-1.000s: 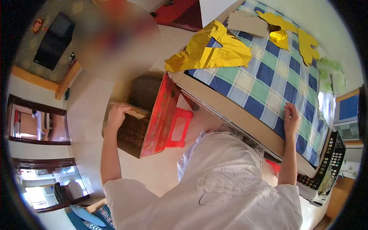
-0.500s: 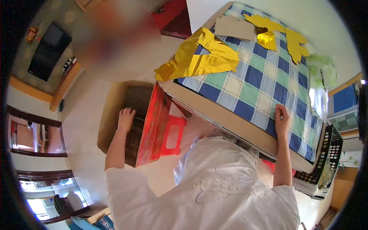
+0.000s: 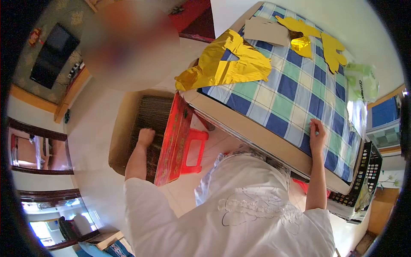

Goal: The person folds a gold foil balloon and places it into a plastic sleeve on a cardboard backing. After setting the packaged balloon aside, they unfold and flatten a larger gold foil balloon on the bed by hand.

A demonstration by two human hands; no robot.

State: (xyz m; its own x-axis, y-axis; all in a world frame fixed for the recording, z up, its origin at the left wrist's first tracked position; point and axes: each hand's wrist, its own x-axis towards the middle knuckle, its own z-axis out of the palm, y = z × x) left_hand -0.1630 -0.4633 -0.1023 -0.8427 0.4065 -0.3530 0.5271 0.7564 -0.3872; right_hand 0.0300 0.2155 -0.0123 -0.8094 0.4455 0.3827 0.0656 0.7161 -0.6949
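Observation:
My left hand (image 3: 147, 136) is inside the open cardboard box (image 3: 122, 128), over its dark ribbed inside. Its fingers are curled and point down out of sight, so I cannot tell what they hold. The box's near right side (image 3: 174, 141) is red with a gold pattern. A red plastic stool (image 3: 195, 150) stands against that side. My right hand (image 3: 317, 133) hangs over the edge of the bed, above the blue, green and white checked cover (image 3: 274, 94). Its fingers are loosely bent and apart, with nothing in them.
On the bed lie crumpled gold foil (image 3: 222, 70), a brown cardboard sheet (image 3: 266, 31), yellow cut-out shapes (image 3: 333, 51) and a pale green plastic pack (image 3: 361, 81). A black plastic basket (image 3: 369, 165) stands at the bed's right end. A television (image 3: 55, 55) is at the left.
My left hand has moved right and slightly down inside the box, and its outstretched fingers have curled in. My right hand has barely moved. The view has shifted slightly.

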